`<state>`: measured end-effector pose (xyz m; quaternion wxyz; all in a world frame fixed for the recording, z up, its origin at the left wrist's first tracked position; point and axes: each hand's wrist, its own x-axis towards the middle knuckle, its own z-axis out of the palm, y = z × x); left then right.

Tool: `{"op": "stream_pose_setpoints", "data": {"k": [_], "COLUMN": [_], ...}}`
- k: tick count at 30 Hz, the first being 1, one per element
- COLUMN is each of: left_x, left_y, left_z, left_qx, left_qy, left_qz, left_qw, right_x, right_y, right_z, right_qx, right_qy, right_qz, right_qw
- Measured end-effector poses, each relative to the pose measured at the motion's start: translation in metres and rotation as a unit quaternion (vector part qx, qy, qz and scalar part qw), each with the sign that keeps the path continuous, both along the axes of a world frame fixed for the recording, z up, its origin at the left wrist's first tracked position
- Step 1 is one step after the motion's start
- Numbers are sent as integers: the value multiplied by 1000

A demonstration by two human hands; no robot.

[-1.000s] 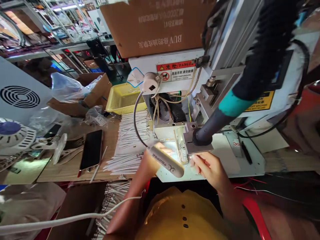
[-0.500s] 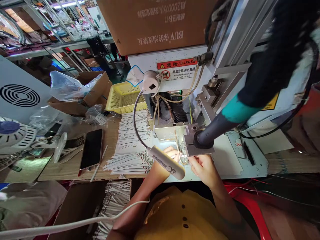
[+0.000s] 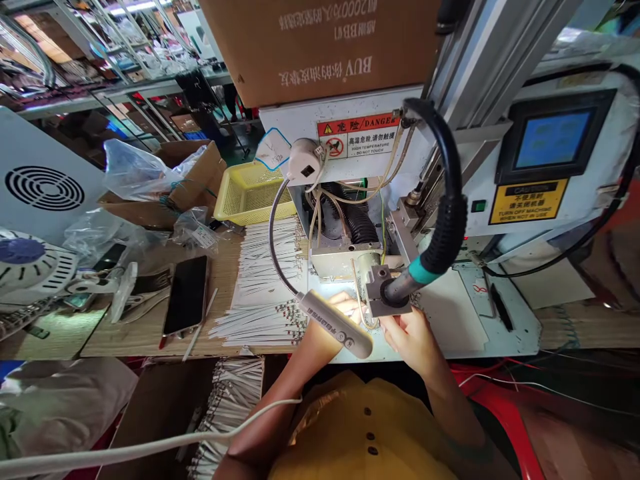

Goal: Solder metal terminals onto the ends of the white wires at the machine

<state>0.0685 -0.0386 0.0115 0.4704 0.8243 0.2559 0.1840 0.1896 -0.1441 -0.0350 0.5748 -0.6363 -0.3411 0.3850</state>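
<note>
My left hand (image 3: 345, 305) is at the machine's work spot, partly covered by a white lamp (image 3: 337, 327). Its fingers are closed at the tips, around something small and pale that I cannot make out. Across from it, my right hand (image 3: 411, 331) has thumb and fingers pinched together just under the metal clamp block (image 3: 383, 291) of the machine. Whatever the right fingertips hold is hidden by that block. A dark tool with a teal band (image 3: 423, 270) runs from the block into a black hose (image 3: 453, 180).
White cables (image 3: 265, 273) with metal ends lie in rows at left; more fill a box (image 3: 225, 407) below. A phone (image 3: 186, 293), yellow basket (image 3: 255, 190) and opened carton (image 3: 200, 177) stand farther left. A high-temperature sign (image 3: 357, 137) and screen (image 3: 550, 140) are on the machine.
The machine's clamp block, tool and black hose have moved down, away from my view, uncovering the screen and caution label. Both hands stay at the work spot, nearly still.
</note>
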Motion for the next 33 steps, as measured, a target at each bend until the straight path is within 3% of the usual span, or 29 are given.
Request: {"op": "stream_pose_setpoints", "data": {"k": [7, 11, 16, 19, 21, 25, 28, 33], "left_x": [2, -18, -89, -124, -134, -128, -113, -83], "left_y": [0, 4, 35, 54, 60, 63, 65, 73], "left_z": [-9, -9, 2, -6, -18, -37, -35, -21], "left_qx": [59, 109, 235, 250, 270, 292, 277, 298], "left_qy": [-6, 14, 37, 100, 132, 153, 163, 178], "left_qz": [-27, -37, 103, 117, 128, 163, 177, 191], "left_qw": [998, 993, 966, 956, 945, 930, 930, 918], "right_x": [2, -10, -6, 21, 38, 49, 44, 41], "right_y": [2, -7, -42, -61, -65, -58, -52, -59], "right_z": [-2, 9, 16, 5, -3, -13, -14, -10], "right_qx": [-3, 33, 17, -22, -44, -36, -36, -97], "right_qy": [-32, -149, -383, -476, -507, -553, -569, -498], "right_qz": [2, -45, 46, -72, -115, -146, -155, -184], "right_qw": [999, 987, 922, 876, 853, 820, 807, 842]}}
